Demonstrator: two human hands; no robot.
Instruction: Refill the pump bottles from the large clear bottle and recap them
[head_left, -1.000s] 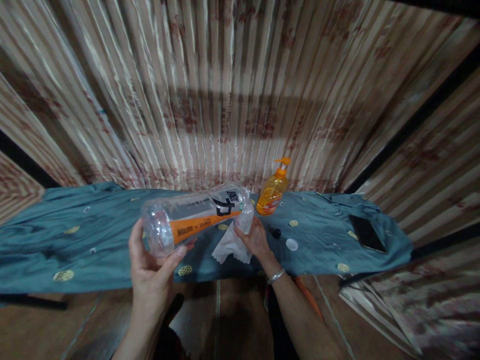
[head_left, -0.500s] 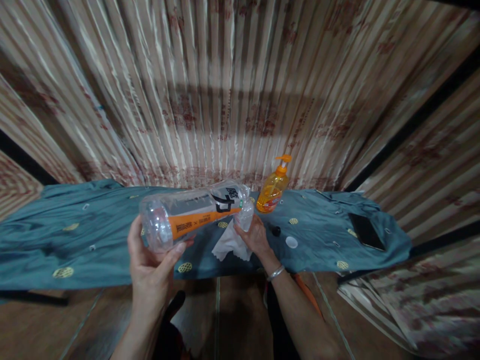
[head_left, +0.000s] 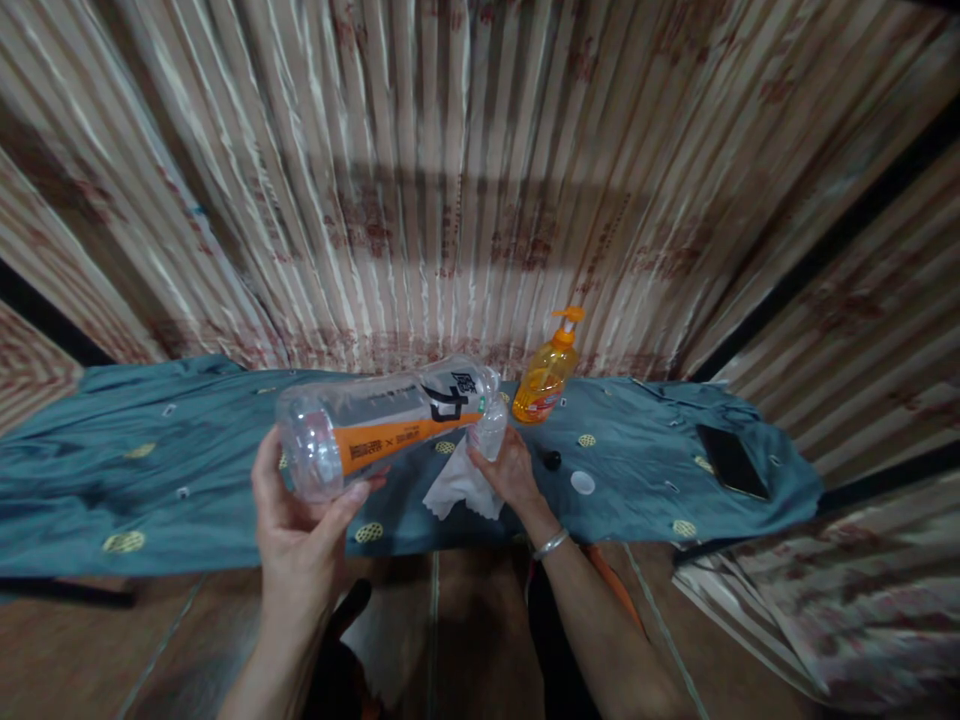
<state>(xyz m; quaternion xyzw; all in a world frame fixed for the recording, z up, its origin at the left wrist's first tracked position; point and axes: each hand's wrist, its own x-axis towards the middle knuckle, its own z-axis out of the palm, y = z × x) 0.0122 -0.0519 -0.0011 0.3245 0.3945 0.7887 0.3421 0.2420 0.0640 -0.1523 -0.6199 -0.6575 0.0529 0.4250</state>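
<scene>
My left hand is wrapped round the base end of a large clear plastic bottle with an orange and black label. The bottle lies tipped nearly level, its neck end to the right. There it meets a small clear plastic bottle, which my right hand grips. Whether liquid passes between the two I cannot make out. Below the small bottle a white tissue spreads on the cloth, beside my right fingers. A small black cap and a white disc lie right of my right hand.
Behind my right hand stands a pump bottle of orange liquid. A black phone lies at the right of the table, which a teal patterned cloth covers. Striped curtains hang behind and at both sides, with dark frame bars.
The large bottle has turned slightly in my left hand, and its label faces a little differently. My right hand stays in place on the small bottle.
</scene>
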